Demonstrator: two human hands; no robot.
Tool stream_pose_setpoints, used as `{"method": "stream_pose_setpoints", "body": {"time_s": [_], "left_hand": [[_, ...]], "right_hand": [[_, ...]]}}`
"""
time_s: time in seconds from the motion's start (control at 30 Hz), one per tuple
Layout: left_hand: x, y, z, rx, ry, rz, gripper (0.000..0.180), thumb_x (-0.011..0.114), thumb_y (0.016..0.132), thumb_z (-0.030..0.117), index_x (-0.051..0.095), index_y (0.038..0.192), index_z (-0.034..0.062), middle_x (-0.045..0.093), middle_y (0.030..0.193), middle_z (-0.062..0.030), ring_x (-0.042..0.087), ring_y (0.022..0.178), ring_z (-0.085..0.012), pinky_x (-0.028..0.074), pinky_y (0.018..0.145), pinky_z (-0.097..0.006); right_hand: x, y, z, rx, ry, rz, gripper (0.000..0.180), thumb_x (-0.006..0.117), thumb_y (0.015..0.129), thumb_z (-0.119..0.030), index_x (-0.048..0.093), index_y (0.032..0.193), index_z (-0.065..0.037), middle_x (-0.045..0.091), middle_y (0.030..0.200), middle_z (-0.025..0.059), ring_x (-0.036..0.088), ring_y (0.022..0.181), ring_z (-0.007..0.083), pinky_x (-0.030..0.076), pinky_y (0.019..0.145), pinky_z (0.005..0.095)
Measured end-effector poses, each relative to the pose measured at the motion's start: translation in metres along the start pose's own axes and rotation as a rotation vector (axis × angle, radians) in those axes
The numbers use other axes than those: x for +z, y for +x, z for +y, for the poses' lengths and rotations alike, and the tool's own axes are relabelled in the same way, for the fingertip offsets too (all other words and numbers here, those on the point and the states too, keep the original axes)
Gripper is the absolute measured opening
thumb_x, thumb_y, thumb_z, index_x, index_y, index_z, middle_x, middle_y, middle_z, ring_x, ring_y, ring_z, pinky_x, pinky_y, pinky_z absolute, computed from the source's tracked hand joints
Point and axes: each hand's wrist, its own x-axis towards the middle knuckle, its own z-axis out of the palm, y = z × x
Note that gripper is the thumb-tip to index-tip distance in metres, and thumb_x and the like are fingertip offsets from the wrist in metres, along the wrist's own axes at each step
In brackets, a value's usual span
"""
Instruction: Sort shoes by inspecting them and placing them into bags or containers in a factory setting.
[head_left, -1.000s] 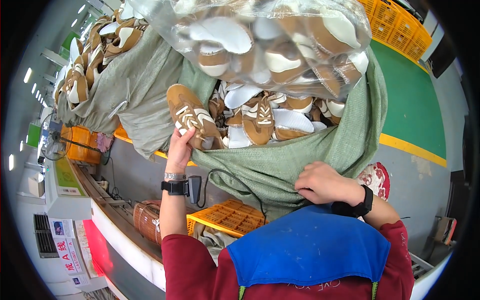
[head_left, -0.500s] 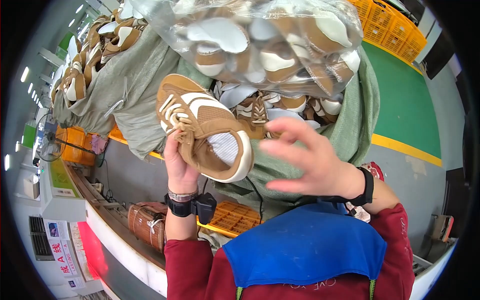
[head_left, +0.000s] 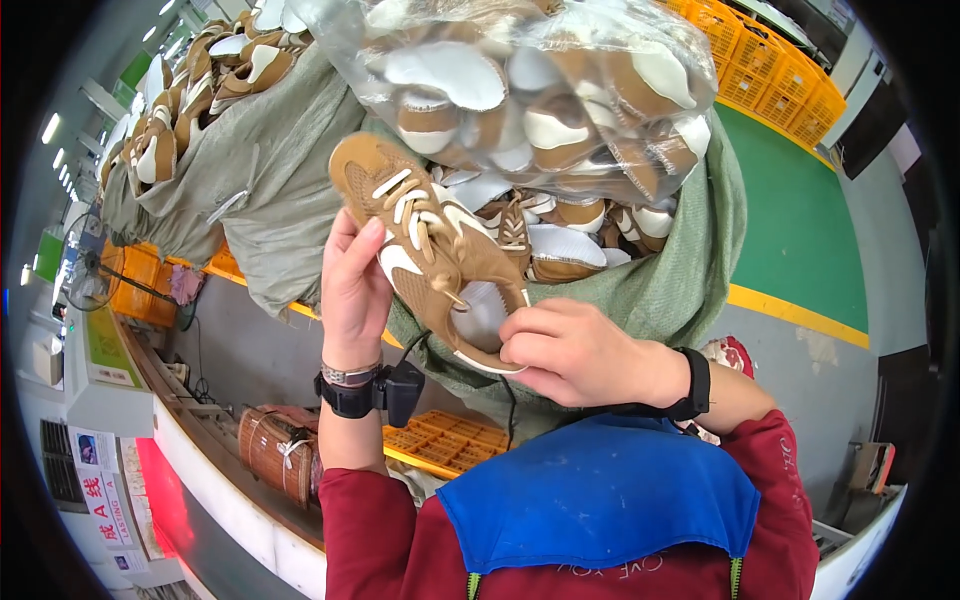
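A tan and white shoe upper [head_left: 430, 240] with white laces is held up in front of me, toe pointing up and left. My left hand [head_left: 352, 290] grips its left side from behind, thumb near the laces. My right hand [head_left: 575, 352] holds the heel opening at the lower right. Both wrists wear black bands. Behind the shoe, a green sack [head_left: 680, 280] lies open with several more tan and white uppers [head_left: 560, 235] inside.
A clear plastic bag [head_left: 540, 90] of uppers rests on top of the sack. Another grey-green sack [head_left: 240, 180] with uppers lies to the left. Orange crates [head_left: 770, 70] stand far right, an orange tray [head_left: 450, 440] below, a brown basket [head_left: 275, 450] and a white counter [head_left: 230, 510] at lower left.
I pulled one shoe upper out of the sack with my left hand and raised it. My right hand left the sack's edge and took hold of the shoe's heel.
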Motion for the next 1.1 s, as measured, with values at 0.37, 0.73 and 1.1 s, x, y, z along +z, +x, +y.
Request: {"method": "stream_pose_setpoints", "body": {"time_s": [0.37,0.73,1.1], "left_hand": [[-0.035,0.023,-0.012,-0.133,0.013,0.128,0.039,0.042,0.094,0.032,0.05,0.116,0.001,0.061,0.106,-0.0112,0.061,0.093,-0.018,0.049,0.083,-0.03],[-0.004,0.043,0.018,-0.22,0.608,-0.064,0.015,0.057,0.088,0.013,0.045,0.096,0.0067,0.059,0.074,-0.0028,0.051,0.059,-0.0033,0.038,0.049,-0.018],[0.054,0.212,0.096,1.19,1.811,0.137,0.067,0.064,0.077,0.04,0.041,0.128,0.0018,0.05,0.122,-0.0204,0.039,0.121,-0.0345,0.029,0.101,-0.045]], "right_hand": [[-0.011,-0.007,-0.018,0.076,0.081,0.062,0.024,0.066,0.066,-0.006,0.045,0.078,-0.007,0.048,0.075,0.008,0.05,0.065,0.0296,0.04,0.057,0.0374],[-0.058,-0.014,-0.028,0.226,0.307,0.05,0.023,0.07,0.073,-0.009,0.053,0.086,-0.002,0.055,0.079,0.0086,0.054,0.066,0.0216,0.044,0.058,0.0297],[-0.258,0.076,-0.002,0.209,0.059,0.425,0.027,0.057,0.085,-0.027,0.052,0.096,-0.003,0.046,0.073,-0.0062,0.038,0.063,0.0002,0.03,0.057,0.0154]]}}
